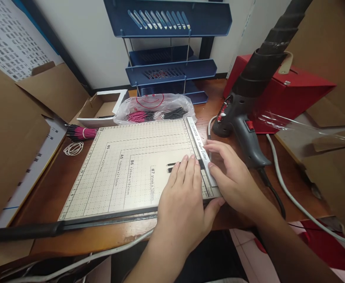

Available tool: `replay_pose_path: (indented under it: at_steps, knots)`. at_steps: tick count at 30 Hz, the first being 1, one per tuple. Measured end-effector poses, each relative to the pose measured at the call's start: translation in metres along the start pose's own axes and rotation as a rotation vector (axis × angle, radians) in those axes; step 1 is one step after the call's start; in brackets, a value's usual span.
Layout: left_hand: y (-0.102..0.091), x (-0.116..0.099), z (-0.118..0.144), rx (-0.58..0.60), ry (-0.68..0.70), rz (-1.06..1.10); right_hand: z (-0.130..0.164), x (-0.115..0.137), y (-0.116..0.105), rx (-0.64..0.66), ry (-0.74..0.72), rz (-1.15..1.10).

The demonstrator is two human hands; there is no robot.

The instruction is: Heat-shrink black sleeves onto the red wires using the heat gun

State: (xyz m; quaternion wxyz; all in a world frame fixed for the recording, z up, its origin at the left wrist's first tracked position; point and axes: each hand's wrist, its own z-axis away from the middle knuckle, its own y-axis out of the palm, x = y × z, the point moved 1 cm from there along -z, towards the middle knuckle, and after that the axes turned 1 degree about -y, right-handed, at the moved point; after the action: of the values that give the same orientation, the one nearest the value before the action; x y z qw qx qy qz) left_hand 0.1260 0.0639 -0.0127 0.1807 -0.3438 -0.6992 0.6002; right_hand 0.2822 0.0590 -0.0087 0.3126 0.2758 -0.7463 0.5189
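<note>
A cream paper cutter board [125, 169] with printed grid lines lies on the wooden desk. My left hand [184, 200] lies flat on its right part, fingers pressing a small bunch of thin black wires [172, 167] against the white ruler strip [200, 149]. My right hand [234, 173] rests on the lower end of that strip, fingers touching it beside the wires. The cutter's long black blade handle [22, 232] lies lowered along the board's near edge.
A clear bag [155, 108] of pink and black wires sits behind the board, a pink wire bundle [79, 133] and a white band to the left. A grey hot-air gun [246, 122], red box [296, 90], blue tray rack [169, 70] and cardboard surround the desk.
</note>
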Motion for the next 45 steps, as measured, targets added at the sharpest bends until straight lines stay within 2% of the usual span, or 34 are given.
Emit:
replay_pose_path:
  at_steps: [7,12,17,21,26,34,41,45]
  knots:
    - [0.002,0.001,-0.001,-0.021,0.018,-0.022,0.005,0.01,-0.002,-0.016,0.038,0.068]
    - [-0.005,0.005,0.008,-0.085,0.033,-0.015,0.012,0.016,-0.008,-0.054,-0.052,0.199]
    - [-0.019,0.033,0.031,-0.183,-0.075,-0.102,0.025,0.03,0.009,0.082,-0.267,0.509]
    - [-0.023,0.054,0.042,-0.189,-0.13,-0.138,0.032,0.043,0.029,0.136,-0.309,0.691]
    - [-0.02,0.055,0.041,-0.163,-0.122,-0.141,0.031,0.048,0.043,0.123,-0.282,0.746]
    - [-0.021,0.053,0.041,-0.164,-0.108,-0.107,0.028,0.043,0.048,0.121,-0.284,0.762]
    - [-0.033,0.052,0.037,-0.062,-0.141,0.038,0.03,0.039,0.046,0.1,-0.341,0.766]
    - [-0.038,0.055,0.02,-0.13,-0.186,0.131,0.03,0.039,0.047,0.085,-0.348,0.765]
